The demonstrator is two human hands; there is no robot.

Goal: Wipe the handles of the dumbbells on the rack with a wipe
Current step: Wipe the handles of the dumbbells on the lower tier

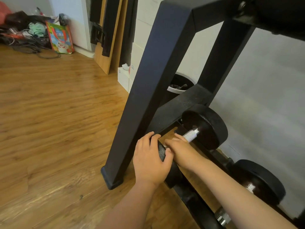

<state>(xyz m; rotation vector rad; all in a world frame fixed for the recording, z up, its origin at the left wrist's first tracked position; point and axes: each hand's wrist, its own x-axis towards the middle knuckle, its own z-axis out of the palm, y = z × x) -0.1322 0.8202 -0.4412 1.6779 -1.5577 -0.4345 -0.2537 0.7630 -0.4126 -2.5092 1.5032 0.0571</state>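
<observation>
- The dumbbell (208, 124) lies on the lowest rail of the black rack (145, 90), just above the wooden floor (57, 113).
- The left hand (149, 160) grips its near plate (161, 152), fingers over the rim and thumb on the inner face.
- The right hand (179, 146) lies along the knurled handle (190, 135); how far its fingers curl under cannot be told.
- A white sliver (166, 147), perhaps the wipe, shows at its fingertips.
- 1 more dumbbell (262, 180) sits to the right.
</observation>
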